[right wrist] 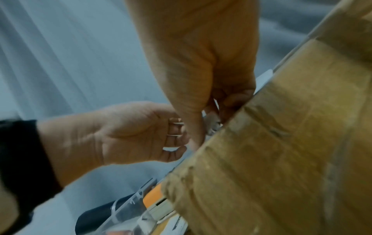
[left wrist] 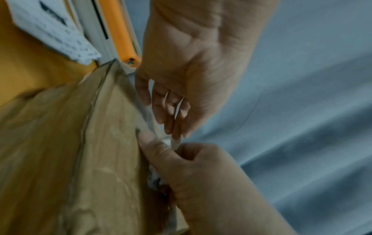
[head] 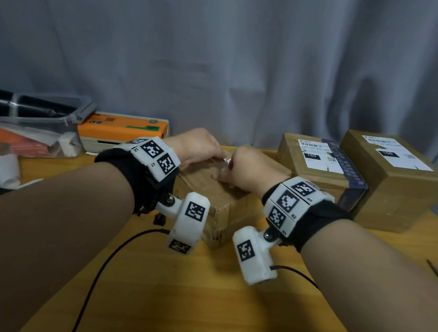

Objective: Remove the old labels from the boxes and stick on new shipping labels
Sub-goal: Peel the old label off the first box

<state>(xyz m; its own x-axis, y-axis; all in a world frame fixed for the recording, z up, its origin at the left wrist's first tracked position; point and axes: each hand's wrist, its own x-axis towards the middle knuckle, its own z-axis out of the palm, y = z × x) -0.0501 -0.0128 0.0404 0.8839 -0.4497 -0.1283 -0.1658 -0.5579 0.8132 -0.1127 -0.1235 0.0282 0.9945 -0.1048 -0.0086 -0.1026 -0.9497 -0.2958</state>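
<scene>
Cardboard box (head: 218, 192) is seen mid-table in the head view, left hand (head: 197, 145) and right hand (head: 249, 168) meeting on top. Left wrist view: fingers (left wrist: 171, 111) are held loosely extended. Right wrist view: a crumpled label scrap (right wrist: 211, 120) is pinched by curled right fingers.

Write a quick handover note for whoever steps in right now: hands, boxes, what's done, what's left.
Left hand: fingers at the far edge of the middle box, grip unclear.
Right hand: pinching a scrap of white label at that edge.
Middle box top looks mostly bare.
Two boxes on the right have labels on top.
Left: finish peeling, then relabel.
</scene>
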